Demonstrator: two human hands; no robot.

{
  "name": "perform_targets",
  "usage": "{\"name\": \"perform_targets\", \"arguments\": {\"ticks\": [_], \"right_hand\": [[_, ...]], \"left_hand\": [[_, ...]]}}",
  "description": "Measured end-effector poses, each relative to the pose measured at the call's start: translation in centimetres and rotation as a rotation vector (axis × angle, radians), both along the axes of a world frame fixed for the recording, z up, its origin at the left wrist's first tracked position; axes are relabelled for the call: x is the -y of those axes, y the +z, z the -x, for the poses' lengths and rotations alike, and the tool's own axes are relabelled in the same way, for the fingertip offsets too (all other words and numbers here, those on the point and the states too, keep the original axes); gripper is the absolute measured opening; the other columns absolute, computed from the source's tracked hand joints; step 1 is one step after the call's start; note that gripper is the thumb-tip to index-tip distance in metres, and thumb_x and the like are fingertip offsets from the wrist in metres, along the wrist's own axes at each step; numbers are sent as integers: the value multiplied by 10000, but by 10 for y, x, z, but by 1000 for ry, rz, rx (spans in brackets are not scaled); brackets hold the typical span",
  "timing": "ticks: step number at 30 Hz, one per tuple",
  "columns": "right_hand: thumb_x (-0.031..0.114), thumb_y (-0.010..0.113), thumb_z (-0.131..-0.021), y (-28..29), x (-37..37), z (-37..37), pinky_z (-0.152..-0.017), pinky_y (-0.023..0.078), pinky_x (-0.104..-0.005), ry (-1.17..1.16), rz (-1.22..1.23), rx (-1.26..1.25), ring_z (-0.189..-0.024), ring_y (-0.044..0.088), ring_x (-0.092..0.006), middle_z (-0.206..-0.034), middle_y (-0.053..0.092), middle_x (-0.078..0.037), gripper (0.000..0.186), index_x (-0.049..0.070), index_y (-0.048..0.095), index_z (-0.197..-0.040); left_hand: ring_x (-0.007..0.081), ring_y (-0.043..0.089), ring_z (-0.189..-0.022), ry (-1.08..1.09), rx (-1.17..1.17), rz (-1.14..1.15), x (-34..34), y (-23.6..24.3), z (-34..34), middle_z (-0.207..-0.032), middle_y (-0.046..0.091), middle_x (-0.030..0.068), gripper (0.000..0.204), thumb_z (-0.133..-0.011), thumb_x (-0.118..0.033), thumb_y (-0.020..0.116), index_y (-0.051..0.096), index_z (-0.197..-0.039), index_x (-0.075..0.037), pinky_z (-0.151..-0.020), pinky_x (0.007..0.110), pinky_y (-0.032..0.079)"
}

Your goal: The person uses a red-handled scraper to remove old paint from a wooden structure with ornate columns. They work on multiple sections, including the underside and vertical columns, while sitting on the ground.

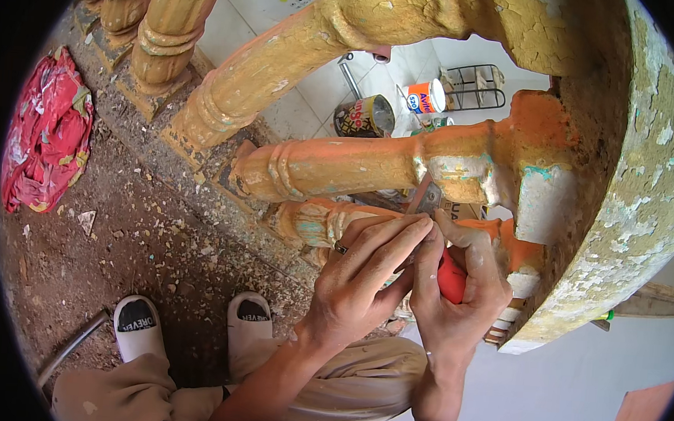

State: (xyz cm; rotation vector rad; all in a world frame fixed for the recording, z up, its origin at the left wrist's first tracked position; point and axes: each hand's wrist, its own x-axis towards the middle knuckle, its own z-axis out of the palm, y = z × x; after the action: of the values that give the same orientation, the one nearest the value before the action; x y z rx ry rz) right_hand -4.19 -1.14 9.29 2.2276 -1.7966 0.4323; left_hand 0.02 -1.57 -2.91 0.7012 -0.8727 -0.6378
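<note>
1. Nearest the camera, the left hand [364, 278] was partly curled, fingertips bunched at a flat metal scraper with a red handle [452, 279]; whether they gripped it could not be told. The right hand [463, 295] was wrapped around the handle.
2. The scraper's blade appeared to touch an ochre-orange turned baluster [340, 167], beside a bare whitish patch; pressing too hard could have gouged it, and a skid could have nicked the close-set left fingers.
3. Cracked paint on the thick, weathered yellowish rail [654, 191] rightward could have flaked if knocked.
4. Loose chips around the pale slip-on shoes [140, 341] could have made footing slippery.
</note>
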Motion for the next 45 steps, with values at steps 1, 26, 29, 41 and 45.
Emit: {"name": "perform_targets", "arguments": {"ticks": [1,26,29,41,45], "right_hand": [[2,757,-938,-1,2,1,-703,535,-242,13,2,-22,-753,650,-67,-847,754,-73,105,-11,758,-1042],[-18,745,-946,-14,14,-2,-732,577,-253,118,127,36,-790,718,-93,-887,782,-99,119,-39,749,-1063],[-33,745,-940,-15,16,-1,-723,573,-251,162,150,18,-792,708,-89,-891,779,-101,129,-44,752,-1069],[-61,714,-966,-14,16,-4,-773,603,-264,100,116,127,-861,743,-146,-958,755,-121,143,-84,719,-1106],[-57,722,-962,-12,13,-1,-771,597,-262,109,115,40,-848,734,-139,-961,757,-106,137,-75,725,-1098]], "left_hand": [[315,704,-1097,1,5,-8,1,-1,0,-1281,708,132,681,-709,126,813,662,-1359,-6,-896,392,600],[322,712,-1082,24,81,-1,9,3,-21,-1189,750,147,564,-784,121,778,685,-1330,17,-908,417,575],[317,710,-1093,14,79,-12,9,1,-20,-1220,745,150,560,-789,124,775,684,-1331,15,-919,421,578],[317,721,-1081,-3,99,11,13,3,-20,-1209,750,161,594,-729,145,738,690,-1313,47,-907,406,603],[318,724,-1046,15,110,15,10,2,-20,-1207,751,163,628,-700,153,742,691,-1317,46,-890,404,601]]}}
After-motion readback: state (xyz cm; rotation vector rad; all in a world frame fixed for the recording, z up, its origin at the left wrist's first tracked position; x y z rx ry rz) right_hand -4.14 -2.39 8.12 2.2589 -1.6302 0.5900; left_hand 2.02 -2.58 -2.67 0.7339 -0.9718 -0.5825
